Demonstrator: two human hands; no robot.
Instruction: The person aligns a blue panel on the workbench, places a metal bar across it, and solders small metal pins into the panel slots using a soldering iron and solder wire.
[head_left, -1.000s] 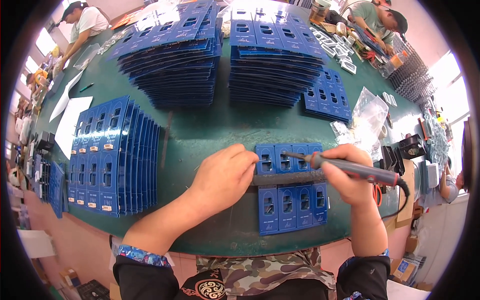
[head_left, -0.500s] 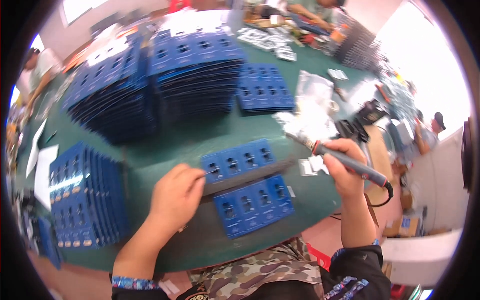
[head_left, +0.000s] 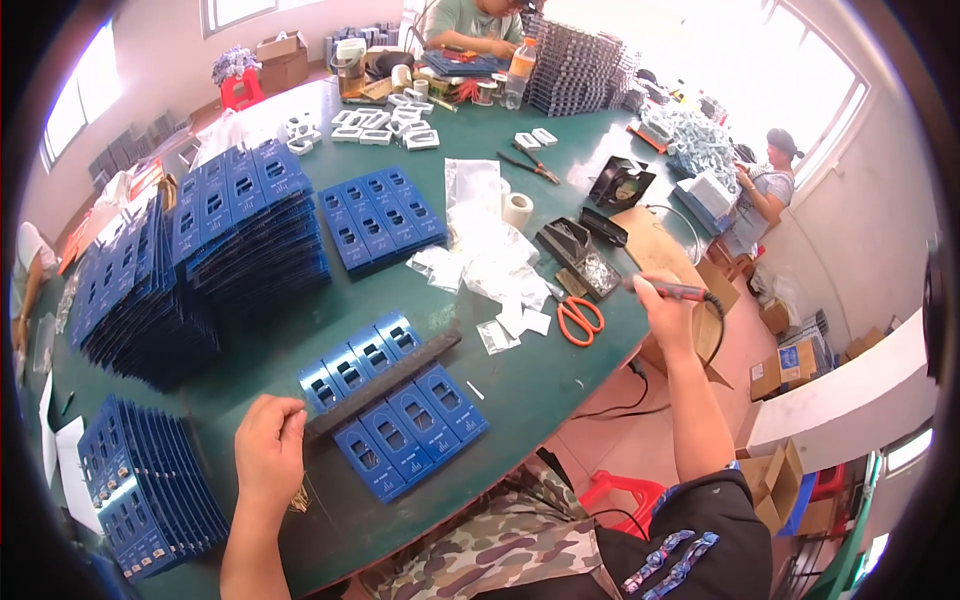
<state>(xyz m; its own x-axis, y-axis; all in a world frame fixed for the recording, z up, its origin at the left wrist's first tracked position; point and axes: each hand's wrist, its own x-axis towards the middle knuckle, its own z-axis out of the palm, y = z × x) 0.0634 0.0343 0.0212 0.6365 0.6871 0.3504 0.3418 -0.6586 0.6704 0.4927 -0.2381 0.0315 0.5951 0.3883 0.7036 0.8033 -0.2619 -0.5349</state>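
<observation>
My right hand (head_left: 664,312) is wrapped round a soldering iron (head_left: 682,291) with a grey and red handle. It is out at the right, next to a black open tray (head_left: 575,252) with pale bits in it; the iron's tip is hard to make out. My left hand (head_left: 268,452) is closed in a pinch at the left end of a dark bar (head_left: 385,388). What its fingers hold, if anything, is hidden. Under the bar lies a blue panel (head_left: 412,432) with rows of cutouts. Small gold-coloured pins (head_left: 300,499) lie beside my left wrist.
Tall stacks of blue panels (head_left: 245,190) stand at the left, with a lower stack (head_left: 382,215) further right. White bags (head_left: 490,250), orange-handled scissors (head_left: 580,320) and pliers (head_left: 530,167) lie on the green table (head_left: 540,390). Co-workers sit at the far side and edges.
My right hand has moved the soldering iron away from the panel toward the black tray. My left hand stays by the bar's left end. The view has swung to the right.
</observation>
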